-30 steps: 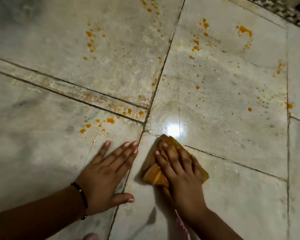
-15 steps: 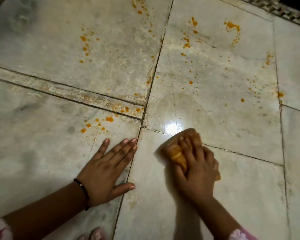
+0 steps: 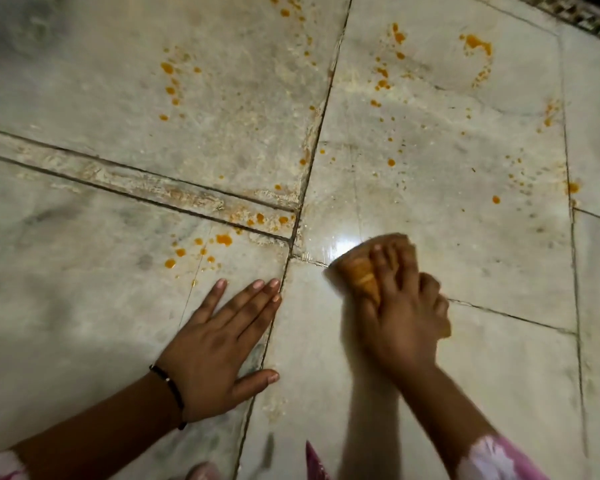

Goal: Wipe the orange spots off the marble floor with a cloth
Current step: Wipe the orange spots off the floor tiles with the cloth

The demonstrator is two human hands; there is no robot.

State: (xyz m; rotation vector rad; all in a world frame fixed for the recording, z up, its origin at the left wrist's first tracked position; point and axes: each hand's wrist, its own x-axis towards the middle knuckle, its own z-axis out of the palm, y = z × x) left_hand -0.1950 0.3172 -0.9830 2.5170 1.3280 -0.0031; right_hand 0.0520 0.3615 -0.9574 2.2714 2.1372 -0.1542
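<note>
Nearest the camera, pink patterned sleeves [image 3: 496, 459] edge the bottom of the view. The left hand [image 3: 219, 344] lies flat on the marble floor [image 3: 84, 306], fingers straight and close together, thumb out toward 3 o'clock; a black bracelet [image 3: 168, 389] circles its wrist. At about 2 o'clock from it, the right hand [image 3: 402, 306] presses down on the cloth [image 3: 359, 275], fingers bent over it; the hand is motion-blurred. The cloth is a bunched orange-tan wad sitting on a joint between slabs, beside a bright glare. Orange spots [image 3: 224, 240] lie at 12 o'clock from the left hand, and more scatter farther off across the 2 far slabs. No writing can be read anywhere.
</note>
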